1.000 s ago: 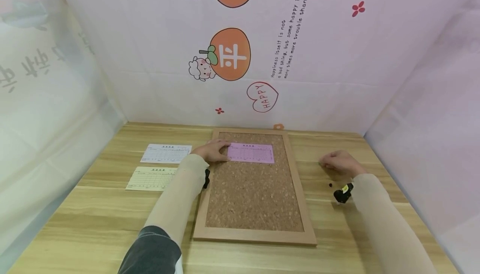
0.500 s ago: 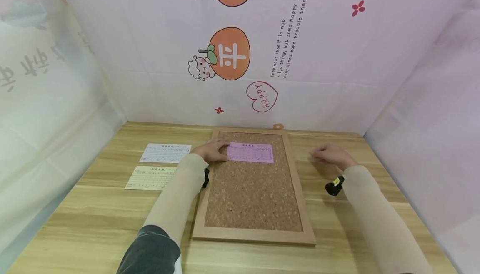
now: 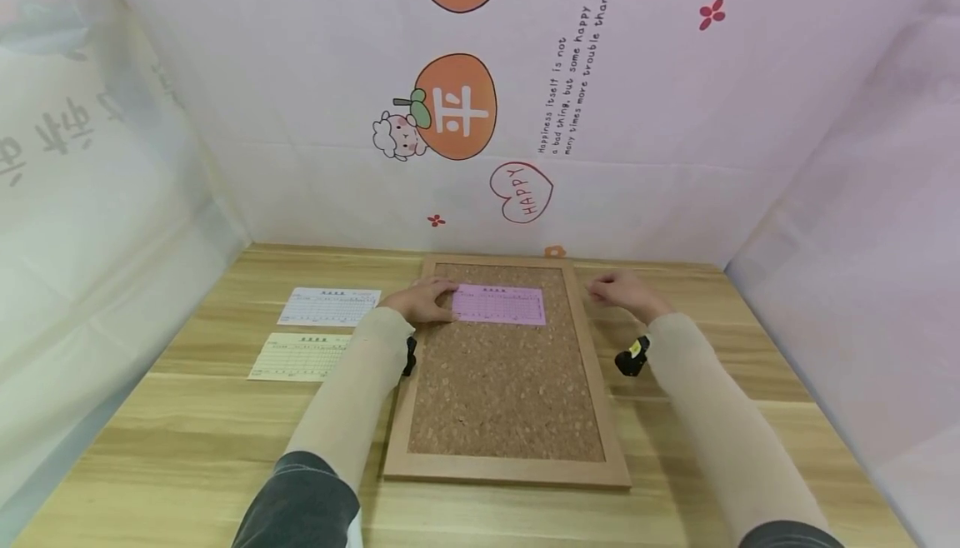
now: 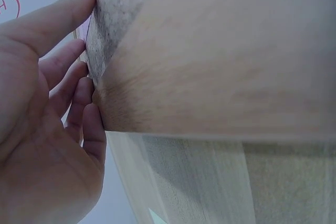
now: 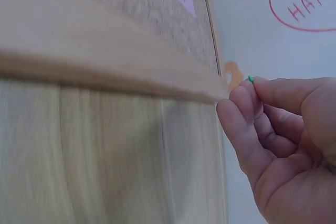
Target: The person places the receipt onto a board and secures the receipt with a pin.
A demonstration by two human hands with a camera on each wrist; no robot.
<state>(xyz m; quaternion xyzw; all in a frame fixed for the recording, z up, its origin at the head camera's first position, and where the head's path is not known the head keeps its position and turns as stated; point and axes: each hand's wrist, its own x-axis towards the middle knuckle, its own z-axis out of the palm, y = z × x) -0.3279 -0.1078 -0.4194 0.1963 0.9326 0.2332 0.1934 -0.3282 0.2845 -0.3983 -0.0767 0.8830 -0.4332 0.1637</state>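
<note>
A purple printed slip (image 3: pixel 498 305) lies flat on the upper part of a wood-framed cork board (image 3: pixel 506 390). My left hand (image 3: pixel 423 300) rests at the slip's left end, thumb and fingertips touching its edge and the board, fingers spread and mostly straight. Just right of the board's frame, raised over the table, my right hand (image 3: pixel 626 291) pinches a small green pushpin (image 5: pixel 251 79) between thumb and forefinger. Only a bit of the green shows past the fingertips; the rest is hidden.
Left of the board lie a white printed slip (image 3: pixel 330 306) and a pale yellow one (image 3: pixel 296 356), the latter partly behind my left sleeve. The wooden table (image 3: pixel 187 431) meets a printed white cloth (image 3: pixel 637 206) at the back, with cloth sides left and right.
My right hand has moved left and slightly away from me, toward the board's right edge. The left hand and the purple slip have stayed in place.
</note>
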